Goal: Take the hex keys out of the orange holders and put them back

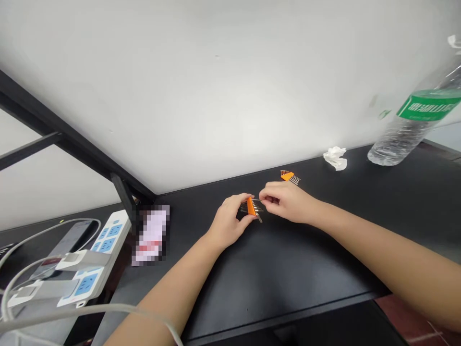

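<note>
My left hand (230,217) grips an orange hex key holder (251,206) at its two ends, between thumb and fingers. Several thin metal hex keys stick out of both sides of it, and one at the near end points down and to the right. My right hand (281,199) is closed in a pinch on the end of one hex key (256,200), which reaches from the holder's far part to the fingertips. Behind my right hand lies a second orange holder (287,176) with several keys in it, apart from both hands.
A black tabletop (288,269) runs along a white wall. Crumpled white tissue (335,157) and a large plastic bottle (406,120) stand at the back right. To the left are a power strip (104,254) with plugs and cables, a blurred-out packet (151,235) and a black frame (82,149).
</note>
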Demonstrator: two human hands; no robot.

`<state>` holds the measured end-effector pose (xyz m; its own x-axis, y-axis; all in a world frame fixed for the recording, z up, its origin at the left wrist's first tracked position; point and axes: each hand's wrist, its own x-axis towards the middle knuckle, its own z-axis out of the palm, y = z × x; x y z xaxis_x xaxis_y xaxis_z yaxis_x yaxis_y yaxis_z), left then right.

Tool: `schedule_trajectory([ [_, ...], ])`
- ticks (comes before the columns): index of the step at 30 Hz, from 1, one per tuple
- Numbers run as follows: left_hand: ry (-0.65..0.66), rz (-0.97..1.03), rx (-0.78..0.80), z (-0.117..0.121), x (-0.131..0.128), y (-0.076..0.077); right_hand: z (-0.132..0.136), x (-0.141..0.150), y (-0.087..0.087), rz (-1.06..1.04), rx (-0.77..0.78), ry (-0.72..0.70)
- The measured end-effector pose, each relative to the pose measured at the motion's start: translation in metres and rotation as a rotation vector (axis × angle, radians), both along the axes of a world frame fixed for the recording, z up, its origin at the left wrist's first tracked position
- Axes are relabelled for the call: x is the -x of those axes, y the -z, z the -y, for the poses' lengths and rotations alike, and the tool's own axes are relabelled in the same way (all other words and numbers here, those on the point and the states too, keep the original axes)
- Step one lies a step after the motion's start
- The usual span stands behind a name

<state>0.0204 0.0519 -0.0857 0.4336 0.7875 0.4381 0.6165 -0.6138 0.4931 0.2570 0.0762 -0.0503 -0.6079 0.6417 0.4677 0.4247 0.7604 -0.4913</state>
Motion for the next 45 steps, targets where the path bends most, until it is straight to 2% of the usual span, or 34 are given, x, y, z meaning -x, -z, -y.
schedule_trajectory([
  [7,0.028,-0.069,-0.046,-0.001,0.0,-0.002,0.009,-0.001,-0.002,0.24,-0.196,0.048],
  [9,0.047,-0.099,-0.069,-0.001,-0.001,-0.003,0.012,-0.001,-0.003,0.247,-0.202,0.009],
  [11,0.061,-0.129,-0.086,0.0,-0.002,-0.003,0.012,0.0,-0.002,0.159,-0.14,-0.067],
  [13,0.074,-0.154,-0.086,0.001,-0.004,-0.003,0.007,0.002,0.002,0.005,0.031,-0.122],
  [16,0.101,-0.15,-0.076,0.004,-0.006,-0.002,-0.003,0.007,0.016,-0.261,0.538,-0.112],
  [18,0.121,-0.131,-0.087,0.004,-0.006,-0.002,-0.008,0.011,0.025,-0.362,0.854,-0.081],
  [19,0.13,-0.123,-0.089,0.004,-0.006,-0.002,-0.009,0.013,0.028,-0.374,0.951,-0.074],
  [21,0.136,-0.099,-0.076,0.004,-0.004,-0.002,-0.011,0.015,0.029,-0.335,1.017,-0.066],
  [23,0.104,-0.067,-0.035,0.003,-0.002,-0.003,-0.014,0.01,0.023,-0.247,0.923,-0.01],
  [25,0.053,-0.054,-0.015,0.0,0.001,-0.002,-0.022,-0.005,0.014,-0.126,0.656,0.137],
  [27,0.024,-0.061,-0.021,-0.004,0.004,-0.002,-0.036,-0.026,0.008,0.032,0.276,0.345],
  [28,0.014,-0.062,-0.029,-0.006,0.006,-0.001,-0.044,-0.038,0.008,0.105,0.153,0.444],
  [29,0.007,-0.064,-0.037,-0.008,0.008,-0.001,-0.053,-0.049,0.01,0.162,0.095,0.531],
  [31,-0.04,-0.068,-0.04,-0.014,0.013,-0.001,-0.067,-0.066,0.018,0.249,0.105,0.618],
  [33,-0.102,-0.108,-0.02,-0.02,0.019,-0.001,-0.075,-0.074,0.029,0.303,0.187,0.611],
  [36,-0.188,-0.197,0.015,-0.028,0.028,0.002,-0.076,-0.071,0.037,0.342,0.263,0.55],
  [40,-0.29,-0.23,0.028,-0.037,0.038,0.011,-0.066,-0.057,0.034,0.416,0.337,0.536],
  [45,-0.405,-0.292,0.099,-0.044,0.042,0.017,-0.056,-0.038,0.034,0.471,0.216,0.494],
])
